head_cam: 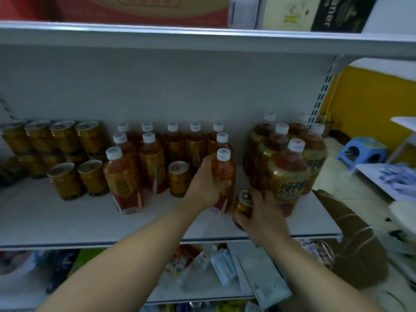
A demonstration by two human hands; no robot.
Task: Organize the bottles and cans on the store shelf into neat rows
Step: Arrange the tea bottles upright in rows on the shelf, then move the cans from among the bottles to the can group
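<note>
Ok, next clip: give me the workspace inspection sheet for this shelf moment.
Surface: white metal shelf, dimly lit.
Job's things: gold cans stacked at left; small bottles in rows mid-shelf, with a lone can among them; large bottles at right.
Clutter: packets and pouches on the lower shelf; cartons on the top shelf.
Grippers: left hand grips the front small bottle; right hand grips a second can near the front edge.
Cables: thin pale line on the yellow wall, possibly a cord.
Surroundings: blue stool on the floor at right.
</note>
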